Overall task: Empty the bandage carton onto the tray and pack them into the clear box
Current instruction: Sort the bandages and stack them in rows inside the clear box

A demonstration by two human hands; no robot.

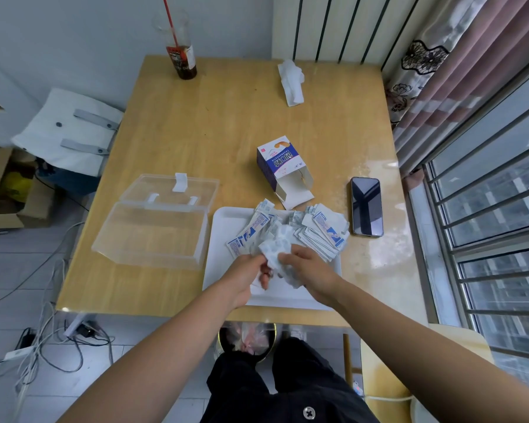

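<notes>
Both the left hand (251, 271) and right hand (309, 270) clutched a bandage bundle (275, 250) over the white tray (223, 239), so gathering was seemingly underway. Next, it needed carrying left of the tray into the open clear box (153, 236).

The bandages (283, 257) hide most fingers (264, 277) of both hands; their print is too blurred to read; the bottle (180, 53), at eleven o'clock, is cropped.

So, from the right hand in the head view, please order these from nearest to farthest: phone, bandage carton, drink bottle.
From the right hand:
1. Phone, to its right on the table.
2. Bandage carton, lying open beyond the tray.
3. Drink bottle, at the far left edge.
</notes>
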